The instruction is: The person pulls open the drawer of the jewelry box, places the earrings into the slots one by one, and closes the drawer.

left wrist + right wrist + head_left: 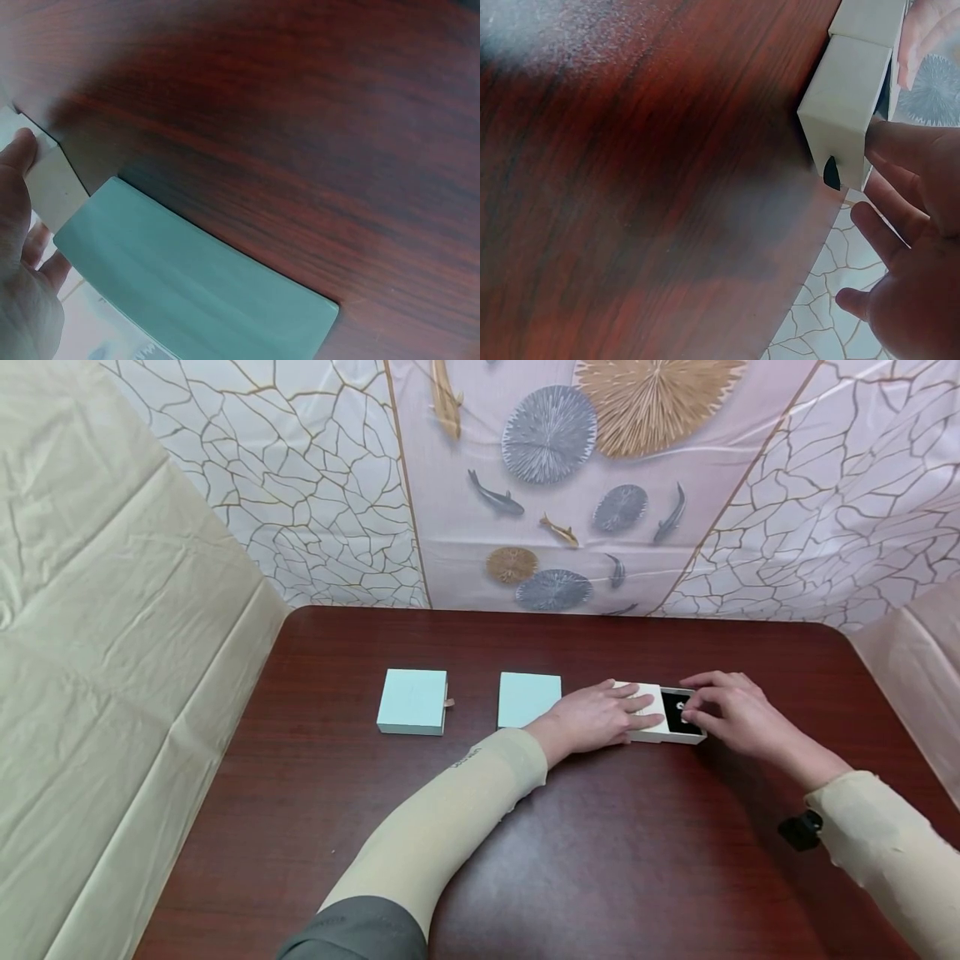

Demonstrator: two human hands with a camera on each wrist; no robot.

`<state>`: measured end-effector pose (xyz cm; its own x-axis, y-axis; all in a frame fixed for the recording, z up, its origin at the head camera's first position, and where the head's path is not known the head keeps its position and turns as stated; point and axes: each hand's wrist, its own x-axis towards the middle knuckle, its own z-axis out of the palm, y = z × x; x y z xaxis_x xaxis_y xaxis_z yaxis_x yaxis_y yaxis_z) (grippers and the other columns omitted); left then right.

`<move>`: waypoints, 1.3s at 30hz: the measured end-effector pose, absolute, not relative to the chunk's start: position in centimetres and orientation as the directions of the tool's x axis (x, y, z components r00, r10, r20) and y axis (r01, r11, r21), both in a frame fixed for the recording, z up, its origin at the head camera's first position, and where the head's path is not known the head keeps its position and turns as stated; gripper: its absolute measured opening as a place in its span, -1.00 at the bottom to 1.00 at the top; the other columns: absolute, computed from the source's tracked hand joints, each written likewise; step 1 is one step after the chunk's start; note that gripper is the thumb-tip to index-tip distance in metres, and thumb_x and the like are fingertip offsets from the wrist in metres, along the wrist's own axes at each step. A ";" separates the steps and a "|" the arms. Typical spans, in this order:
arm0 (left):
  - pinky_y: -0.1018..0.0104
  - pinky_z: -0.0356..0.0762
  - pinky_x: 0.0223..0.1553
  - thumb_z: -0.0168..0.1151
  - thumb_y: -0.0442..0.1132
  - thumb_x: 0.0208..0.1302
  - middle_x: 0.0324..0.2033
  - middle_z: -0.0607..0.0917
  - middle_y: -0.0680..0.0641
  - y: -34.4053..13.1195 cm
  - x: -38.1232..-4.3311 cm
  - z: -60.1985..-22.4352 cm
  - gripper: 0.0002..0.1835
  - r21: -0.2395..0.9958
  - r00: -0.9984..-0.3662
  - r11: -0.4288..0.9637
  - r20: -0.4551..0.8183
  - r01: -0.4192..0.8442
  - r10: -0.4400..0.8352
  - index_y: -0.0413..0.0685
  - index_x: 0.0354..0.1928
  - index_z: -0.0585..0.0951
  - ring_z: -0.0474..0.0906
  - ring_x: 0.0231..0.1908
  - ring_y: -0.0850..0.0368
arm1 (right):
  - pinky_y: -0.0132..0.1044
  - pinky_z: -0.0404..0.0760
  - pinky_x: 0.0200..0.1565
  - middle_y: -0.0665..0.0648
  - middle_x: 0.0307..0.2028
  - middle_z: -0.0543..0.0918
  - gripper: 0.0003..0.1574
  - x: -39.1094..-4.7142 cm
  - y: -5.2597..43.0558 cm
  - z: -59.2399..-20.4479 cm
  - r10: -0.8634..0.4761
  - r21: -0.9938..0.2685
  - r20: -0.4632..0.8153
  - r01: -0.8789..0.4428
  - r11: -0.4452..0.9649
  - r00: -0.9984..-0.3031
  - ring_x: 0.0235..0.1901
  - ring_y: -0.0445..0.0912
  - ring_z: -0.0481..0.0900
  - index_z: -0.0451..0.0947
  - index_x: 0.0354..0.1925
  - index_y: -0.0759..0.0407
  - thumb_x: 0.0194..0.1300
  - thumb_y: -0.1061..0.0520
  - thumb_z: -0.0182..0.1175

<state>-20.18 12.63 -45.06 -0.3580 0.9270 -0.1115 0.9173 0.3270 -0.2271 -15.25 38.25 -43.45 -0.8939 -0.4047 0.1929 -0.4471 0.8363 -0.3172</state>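
A white slide-out box [645,708] lies toward the right of the table, its drawer [682,739] pulled partway out to the right. Across the sleeve of this box rests my left hand [603,714], palm down with fingers spread. Black lining fills the drawer, and a small silver piece of jewelry [680,706] shows against it. My right hand [731,710] reaches into the drawer, thumb and forefinger curled at the silver piece. In the right wrist view the box wall hides those fingertips, and a dark pull tab [832,174] hangs from the drawer's end.
A pale teal box [529,697] lies just left of the white one, partly behind my left wrist. Further left is another teal box [412,700] with a small ribbon tab [449,702]. The dark red wooden table [600,860] ends at a patterned curtain [337,485].
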 end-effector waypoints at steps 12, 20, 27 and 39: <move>0.12 0.18 0.60 0.01 0.08 0.71 0.66 0.22 0.08 12.7 -20.2 -44.9 -0.38 -0.216 -0.361 0.329 -0.125 0.919 0.924 0.46 0.70 0.18 0.09 0.65 0.07 | 0.18 0.31 0.06 0.37 0.09 0.70 -0.76 -15.4 38.2 -43.4 -0.410 -0.288 0.229 -0.464 0.838 -0.883 0.06 0.33 0.55 0.73 -0.43 0.00 0.17 0.32 0.54; 0.12 0.17 0.60 0.00 0.09 0.72 0.66 0.22 0.08 12.6 -20.2 -44.9 -0.38 -0.213 -0.362 0.331 -0.125 0.919 0.924 0.46 0.70 0.18 0.09 0.66 0.08 | 0.25 0.31 0.07 0.38 0.05 0.72 -0.77 -15.4 38.3 -43.5 -0.395 -0.272 0.256 -0.458 0.847 -0.882 0.03 0.32 0.55 0.73 -0.45 0.03 0.13 0.32 0.54; 0.12 0.19 0.60 0.01 0.10 0.71 0.66 0.23 0.08 12.6 -20.2 -44.8 -0.38 -0.221 -0.361 0.331 -0.114 0.918 0.926 0.47 0.69 0.19 0.10 0.65 0.08 | 0.38 0.29 0.13 0.39 0.07 0.71 -0.78 -15.4 38.1 -43.4 -0.387 -0.275 0.239 -0.444 0.853 -0.891 0.04 0.32 0.54 0.73 -0.45 0.04 0.12 0.32 0.54; 0.11 0.18 0.60 -0.01 0.11 0.71 0.66 0.22 0.08 12.6 -20.1 -44.8 -0.38 -0.226 -0.360 0.327 -0.121 0.918 0.925 0.46 0.70 0.18 0.10 0.65 0.07 | 0.64 0.09 0.32 0.40 0.13 0.67 -0.79 -15.5 37.9 -43.2 -0.315 -0.271 0.169 -0.351 0.896 -0.934 0.11 0.42 0.48 0.71 -0.42 0.02 0.15 0.24 0.58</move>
<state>-20.14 12.59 -44.78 -0.3595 0.9253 -0.1211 0.9176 0.3270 -0.2259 -15.46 37.95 -43.16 -0.9339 -0.3152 0.1687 -0.3514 0.8961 -0.2711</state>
